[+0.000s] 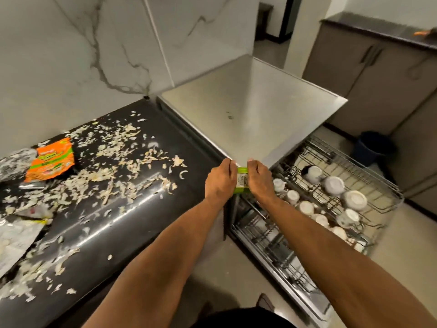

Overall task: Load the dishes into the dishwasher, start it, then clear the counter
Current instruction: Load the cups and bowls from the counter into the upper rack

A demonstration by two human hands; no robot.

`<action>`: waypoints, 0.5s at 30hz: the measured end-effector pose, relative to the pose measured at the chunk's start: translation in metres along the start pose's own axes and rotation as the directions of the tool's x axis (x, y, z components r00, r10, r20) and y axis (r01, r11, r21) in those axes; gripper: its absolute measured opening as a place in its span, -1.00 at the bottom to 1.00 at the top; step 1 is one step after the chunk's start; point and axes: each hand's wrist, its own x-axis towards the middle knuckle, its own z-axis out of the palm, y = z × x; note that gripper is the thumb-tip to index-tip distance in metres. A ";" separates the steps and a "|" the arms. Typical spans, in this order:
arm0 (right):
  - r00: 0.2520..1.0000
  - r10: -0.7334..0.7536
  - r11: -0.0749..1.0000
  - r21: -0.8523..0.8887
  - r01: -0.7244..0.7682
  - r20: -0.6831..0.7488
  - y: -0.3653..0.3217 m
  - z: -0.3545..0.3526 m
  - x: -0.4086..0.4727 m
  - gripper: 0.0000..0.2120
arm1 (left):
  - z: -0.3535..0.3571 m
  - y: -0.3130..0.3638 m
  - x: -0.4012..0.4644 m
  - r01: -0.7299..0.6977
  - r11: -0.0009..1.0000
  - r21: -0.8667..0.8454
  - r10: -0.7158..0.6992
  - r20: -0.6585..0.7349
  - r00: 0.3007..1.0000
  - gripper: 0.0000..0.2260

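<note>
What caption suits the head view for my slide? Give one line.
Both hands, left hand and right hand, grip a small green packet above the open dishwasher's cup-filled upper rack, beside a scrap-strewn black counter.

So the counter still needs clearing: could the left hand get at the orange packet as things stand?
Probably not yet: the left hand and right hand both grip the green packet. The orange packet lies unobstructed among scraps, far left.

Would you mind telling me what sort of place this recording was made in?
Most likely a home kitchen: a dark counter strewn with food scraps, an open dishwasher whose rack holds upturned cups, and a marble-look wall behind.
</note>
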 end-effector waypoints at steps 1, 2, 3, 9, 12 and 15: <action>1.000 0.008 1.000 0.003 -0.008 -0.012 0.009 -0.012 0.004 -0.53 | 0.010 0.012 0.001 -0.014 1.000 0.012 0.014 0.013 1.000 -0.72; 1.000 0.020 1.000 0.002 -0.020 -0.018 0.017 -0.024 0.008 -0.51 | 0.020 0.023 0.001 -0.033 0.999 0.021 0.033 0.020 0.999 -0.71; 0.999 0.027 1.000 0.001 -0.027 -0.025 0.026 -0.037 0.012 -0.50 | 0.031 0.036 0.001 -0.047 0.998 0.030 0.046 0.031 0.998 -0.71; 0.991 0.105 0.991 0.087 -0.097 -0.088 0.079 -0.100 0.028 -0.56 | 0.095 0.090 0.005 -0.137 0.987 0.086 0.125 0.130 0.984 -0.68; 0.980 0.158 0.982 0.120 -0.144 -0.119 0.100 -0.125 0.034 -0.59 | 0.125 0.111 0.009 -0.176 0.980 0.088 0.160 0.167 0.973 -0.68; 0.967 0.204 0.972 0.150 -0.181 -0.155 0.120 -0.148 0.041 -0.59 | 0.151 0.130 0.014 -0.224 0.970 0.094 0.198 0.230 0.953 -0.71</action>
